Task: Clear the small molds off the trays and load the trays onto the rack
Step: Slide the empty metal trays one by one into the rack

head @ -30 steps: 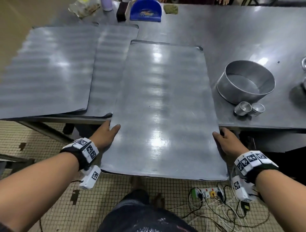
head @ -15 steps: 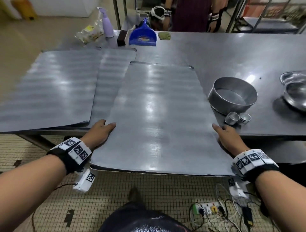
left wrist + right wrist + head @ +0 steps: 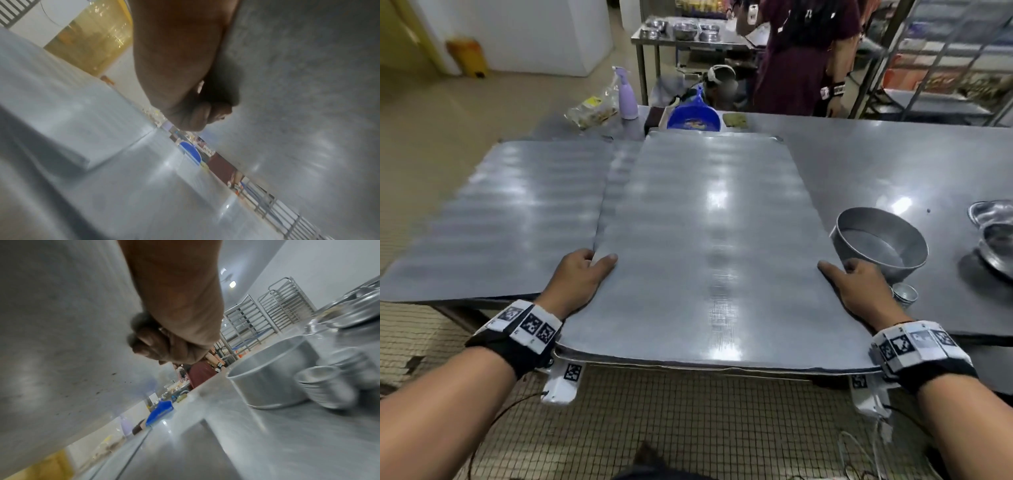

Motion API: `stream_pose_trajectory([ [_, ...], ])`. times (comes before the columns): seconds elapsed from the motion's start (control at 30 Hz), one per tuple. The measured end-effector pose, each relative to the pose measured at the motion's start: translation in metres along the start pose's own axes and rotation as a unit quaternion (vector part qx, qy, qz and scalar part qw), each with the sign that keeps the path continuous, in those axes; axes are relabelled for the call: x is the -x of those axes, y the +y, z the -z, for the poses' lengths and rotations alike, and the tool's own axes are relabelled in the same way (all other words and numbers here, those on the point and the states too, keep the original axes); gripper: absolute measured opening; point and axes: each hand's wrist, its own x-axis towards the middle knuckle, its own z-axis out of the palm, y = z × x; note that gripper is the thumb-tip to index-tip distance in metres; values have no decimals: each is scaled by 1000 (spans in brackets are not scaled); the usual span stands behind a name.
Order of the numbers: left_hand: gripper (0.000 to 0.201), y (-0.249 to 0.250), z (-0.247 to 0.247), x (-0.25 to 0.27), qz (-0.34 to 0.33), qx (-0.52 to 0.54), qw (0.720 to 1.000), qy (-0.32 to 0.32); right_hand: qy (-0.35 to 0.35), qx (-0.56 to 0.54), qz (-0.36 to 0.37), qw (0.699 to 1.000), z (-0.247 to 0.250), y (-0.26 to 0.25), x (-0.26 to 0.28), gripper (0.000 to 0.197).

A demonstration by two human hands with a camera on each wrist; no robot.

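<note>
A large flat metal tray (image 3: pixel 705 257) is lifted off the steel table (image 3: pixel 893 171), its near end toward me. My left hand (image 3: pixel 582 270) grips its left edge, thumb on top, fingers (image 3: pixel 197 116) curled beneath. On the tray's right edge my right hand (image 3: pixel 856 277) holds the same way, its fingers (image 3: pixel 148 345) bent under the tray's underside (image 3: pixel 61 321). Two more trays (image 3: pixel 500 219) lie overlapped on the table at the left. Small stacked molds (image 3: pixel 905 293) sit beside my right hand, also the molds (image 3: pixel 327 386) in the right wrist view.
A round cake tin (image 3: pixel 880 243) stands just right of the tray, metal bowls (image 3: pixel 993 233) farther right. A blue scoop (image 3: pixel 693 118), a spray bottle (image 3: pixel 627 96) and a bag stand at the table's far edge. Tray racks (image 3: pixel 267 309) and a person (image 3: pixel 801 54) are beyond it.
The tray has risen off the table and come toward me, held at both sides. My view has tipped up to show the room beyond the table.
</note>
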Motion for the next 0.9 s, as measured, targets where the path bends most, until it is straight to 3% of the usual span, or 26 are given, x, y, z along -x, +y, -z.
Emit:
stream_pose_trajectory([
  [0.07,35,9,18,-14,-10,1,1000,29,2,-11,20,1000,-6,-25,-16,48],
  [0.13,36,16,41,-31,-17,6,999,49,1,-22,34,999,-13,-55,-34,42],
  [0.27,68,24,103,-62,-33,5,996,84,13,-53,70,996,-37,-116,-67,45],
  [0.37,52,29,148,-73,-49,8,991,124,13,-69,100,993,-60,-163,-86,51],
  [0.5,49,35,205,-69,-52,23,982,181,-14,-95,154,983,-93,-228,-100,37],
  [0.63,80,31,260,-50,-34,20,968,249,-61,-101,220,968,-125,-293,-111,27],
  [0.7,87,24,284,-35,-21,10,959,282,-79,-103,249,960,-144,-320,-120,31],
  [0.8,79,27,303,-2,-8,15,942,336,-125,-127,287,941,-168,-356,-120,31],
  [0.9,42,37,304,33,12,-2,920,392,-179,-139,323,919,-185,-382,-120,24],
])
